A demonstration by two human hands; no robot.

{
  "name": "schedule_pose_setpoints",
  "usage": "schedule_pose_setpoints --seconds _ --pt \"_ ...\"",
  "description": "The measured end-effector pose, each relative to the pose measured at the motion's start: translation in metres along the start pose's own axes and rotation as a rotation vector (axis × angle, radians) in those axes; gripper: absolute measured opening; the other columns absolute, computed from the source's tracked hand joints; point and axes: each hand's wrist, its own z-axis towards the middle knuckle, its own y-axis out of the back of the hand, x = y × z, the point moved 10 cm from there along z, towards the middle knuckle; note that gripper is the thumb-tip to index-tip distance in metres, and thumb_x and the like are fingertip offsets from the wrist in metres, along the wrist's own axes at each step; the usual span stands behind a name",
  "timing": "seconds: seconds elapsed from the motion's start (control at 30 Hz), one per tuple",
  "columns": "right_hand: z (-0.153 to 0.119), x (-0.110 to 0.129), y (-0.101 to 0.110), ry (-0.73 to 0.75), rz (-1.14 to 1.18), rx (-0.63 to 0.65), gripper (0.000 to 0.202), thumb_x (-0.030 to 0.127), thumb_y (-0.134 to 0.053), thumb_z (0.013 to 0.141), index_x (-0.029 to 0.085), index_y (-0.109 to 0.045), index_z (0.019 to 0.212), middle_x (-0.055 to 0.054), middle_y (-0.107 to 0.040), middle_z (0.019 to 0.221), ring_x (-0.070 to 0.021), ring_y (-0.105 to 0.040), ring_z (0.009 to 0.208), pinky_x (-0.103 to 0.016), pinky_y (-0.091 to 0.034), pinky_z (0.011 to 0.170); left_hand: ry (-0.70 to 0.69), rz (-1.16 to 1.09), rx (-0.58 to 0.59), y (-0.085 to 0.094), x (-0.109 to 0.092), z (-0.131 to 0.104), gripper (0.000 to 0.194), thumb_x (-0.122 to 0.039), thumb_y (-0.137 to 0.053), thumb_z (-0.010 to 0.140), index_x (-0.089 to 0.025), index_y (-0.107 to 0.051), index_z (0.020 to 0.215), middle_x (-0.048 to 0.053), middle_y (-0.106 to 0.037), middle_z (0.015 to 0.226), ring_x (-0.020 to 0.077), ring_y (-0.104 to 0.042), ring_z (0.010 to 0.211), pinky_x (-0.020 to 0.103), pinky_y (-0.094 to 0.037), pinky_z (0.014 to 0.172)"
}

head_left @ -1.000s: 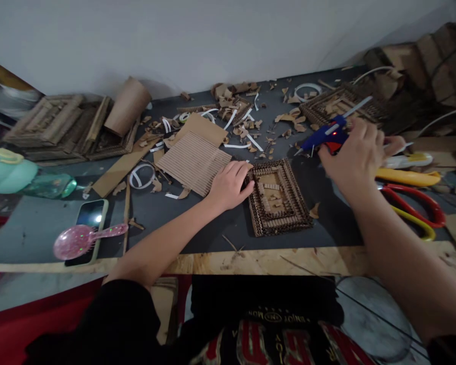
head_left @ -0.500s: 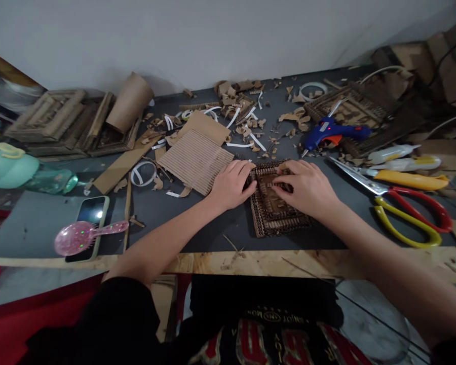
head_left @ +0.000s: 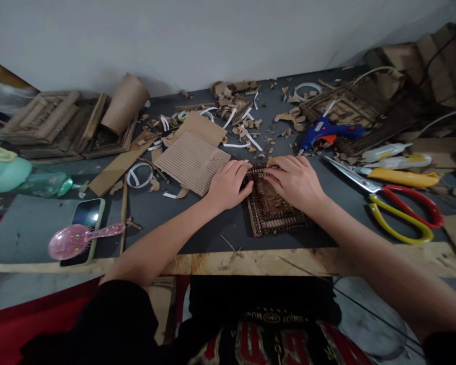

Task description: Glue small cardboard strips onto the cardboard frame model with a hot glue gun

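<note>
A square layered panel of brown corrugated cardboard (head_left: 279, 222), with stepped, ridged borders, lies near the table's front edge. My left hand (head_left: 230, 186) closes on its far left corner, thumb and fingers curled at the edge. Along the panel's far border, a narrow corrugated cardboard strip (head_left: 257, 173) runs between my hands. My right hand (head_left: 298, 181) is closed at that strip, fingertips pinched together and pressing down; the fingers hide part of the strip. Left of the panel lies a ribbed cardboard sheet (head_left: 192, 161), near my left fingers.
A blue glue gun (head_left: 323, 133) and large red-and-yellow-handled scissors (head_left: 380, 190) lie at right, beside an orange-handled tool (head_left: 403, 177). Cardboard scraps (head_left: 231, 96) litter the back. At left are a phone (head_left: 87, 218), a pink hairbrush (head_left: 70, 242) and stacked cardboard pieces (head_left: 41, 119).
My right hand has shifted slightly left and away from me, from the panel's middle to its far border, and its fingers have drawn together. My left hand stays at the corner.
</note>
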Motion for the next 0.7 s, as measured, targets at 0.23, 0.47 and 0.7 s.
schedule_pose_setpoints --seconds 0.23,0.47,0.7 --pt "0.002 -0.002 -0.004 0.000 0.062 -0.020 0.025 0.027 -0.057 0.104 0.028 -0.081 0.098 -0.007 -0.077 0.107 -0.0256 -0.066 0.100 -0.041 -0.044 0.083 0.006 0.015 0.001 -0.001 0.000 0.000 0.038 -0.036 -0.045 0.105 -0.014 -0.060 0.132 0.016 -0.067 0.135 0.0296 -0.060 0.132 0.046 -0.053 0.110" --pt "0.002 -0.012 -0.006 -0.009 0.151 0.006 0.027 0.028 -0.056 0.104 0.029 -0.082 0.108 -0.008 -0.076 0.119 -0.0270 -0.067 0.106 -0.043 -0.048 0.084 0.002 0.018 0.009 -0.003 0.000 0.000 0.040 -0.037 -0.044 0.105 -0.013 -0.060 0.134 0.017 -0.067 0.136 0.0304 -0.059 0.134 0.046 -0.052 0.112" --pt "-0.003 -0.022 0.009 -0.045 0.123 -0.016 0.026 0.028 -0.058 0.098 0.031 -0.084 0.100 -0.008 -0.074 0.124 -0.0264 -0.067 0.099 -0.046 -0.047 0.087 -0.008 0.011 -0.027 0.001 0.000 -0.001 0.042 -0.039 -0.044 0.107 -0.016 -0.056 0.140 0.018 -0.059 0.147 0.0319 -0.052 0.143 0.051 -0.047 0.120"
